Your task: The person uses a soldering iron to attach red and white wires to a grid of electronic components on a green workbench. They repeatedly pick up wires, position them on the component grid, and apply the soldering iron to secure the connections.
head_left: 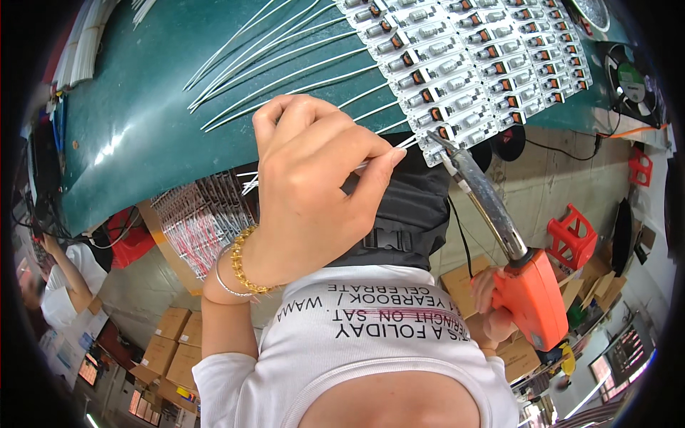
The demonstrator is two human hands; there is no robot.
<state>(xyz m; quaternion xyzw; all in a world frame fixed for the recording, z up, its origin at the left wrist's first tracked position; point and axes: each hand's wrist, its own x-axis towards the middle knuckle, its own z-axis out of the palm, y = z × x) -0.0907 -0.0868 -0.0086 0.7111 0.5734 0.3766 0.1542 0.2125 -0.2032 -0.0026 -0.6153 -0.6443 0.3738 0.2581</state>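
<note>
My left hand (314, 171) pinches a thin white wire (407, 142) between thumb and fingertips. The wire's end meets the near corner of a white panel of small circuit boards (467, 100). Its rows carry orange-and-black parts and small grey cylinders. My right hand (492, 307) is closed round the orange-red handle of a gun-shaped soldering iron (531, 303). The iron's metal barrel points up to the panel, its dark tip close to the wire end; whether it touches is too small to tell. Several other white wires (285, 82) fan out leftward from the panel's left edge.
The panel lies on a green table (153, 107). Bundled white wires (82, 46) lie at its far left, a black fan (631, 84) at the right. Below stand a red stool (571, 235) and cardboard boxes (171, 342). Another person's arm (68, 267) shows at left.
</note>
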